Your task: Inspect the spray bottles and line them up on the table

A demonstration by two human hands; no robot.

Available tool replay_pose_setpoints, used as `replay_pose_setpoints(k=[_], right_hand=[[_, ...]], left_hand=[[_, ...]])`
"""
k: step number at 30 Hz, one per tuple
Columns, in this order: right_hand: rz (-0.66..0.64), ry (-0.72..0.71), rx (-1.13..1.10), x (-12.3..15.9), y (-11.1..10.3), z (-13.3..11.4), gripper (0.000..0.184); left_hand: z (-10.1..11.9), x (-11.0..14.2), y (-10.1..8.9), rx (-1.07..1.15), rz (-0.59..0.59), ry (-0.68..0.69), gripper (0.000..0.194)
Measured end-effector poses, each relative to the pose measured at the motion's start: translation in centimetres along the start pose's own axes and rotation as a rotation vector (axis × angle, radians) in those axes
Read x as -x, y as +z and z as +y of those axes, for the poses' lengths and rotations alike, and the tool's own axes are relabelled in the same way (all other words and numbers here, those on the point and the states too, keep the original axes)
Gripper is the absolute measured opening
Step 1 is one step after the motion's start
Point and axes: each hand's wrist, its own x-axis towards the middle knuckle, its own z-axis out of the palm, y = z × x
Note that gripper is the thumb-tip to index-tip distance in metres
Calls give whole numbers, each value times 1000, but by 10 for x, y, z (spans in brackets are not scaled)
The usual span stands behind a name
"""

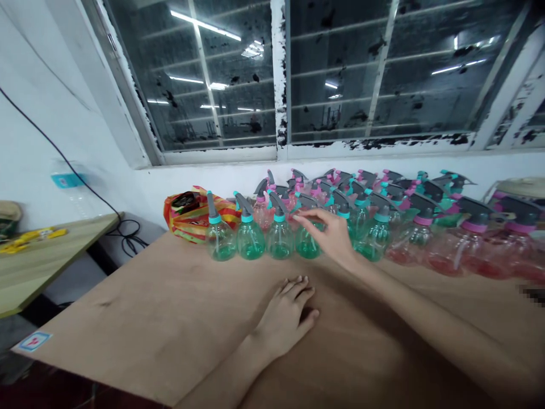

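Observation:
My left hand (287,315) lies flat on the brown board tabletop (162,318), fingers stretched out, holding nothing. My right hand (330,233) reaches forward to the front row of green spray bottles (251,236) with teal collars and grey trigger heads. Its fingers are extended, with the fingertips at the trigger head of one green bottle (307,241); I cannot see a firm grip. Behind and to the right stand many pink spray bottles (451,253).
A striped red, yellow and green bag (187,218) sits at the left end of the bottle rows. A lower table (46,255) with yellow items stands at left, with a black cable (128,236) beside it. A dark window fills the wall behind.

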Motion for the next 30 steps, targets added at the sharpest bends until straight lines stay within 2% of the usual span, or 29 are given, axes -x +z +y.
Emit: replay_pose_setpoints(k=[3,5,10,14,18,21,25,30], right_hand=[[12,92,136,12,-25,15,32],[10,169,233,14,-31,27,36],[-48,284,407,3,-15,39,51],[-115,288,499,-4,-1,31,50],[-156,237,564,5,-7,16,52],[-178,181,592,24,-27,5,53],[-172,50,667,55,-71,-3,52],[-222,118,692,88,-135,-8,51]], left_hand=[[-1,-1,0,7,8,1,37],[-1,-2,1,7,10,-3,37],[1,-2,-2,-1,-2,-16,38],[4,-3,-8,-12,-31,-21,38],[2,-3,-12,-21,-47,-8,39],[-2,-4,-10,-8,-34,-2,39],[-4,-4,-8,0,-33,-3,40],[-8,-4,-4,-29,-9,4,40]])
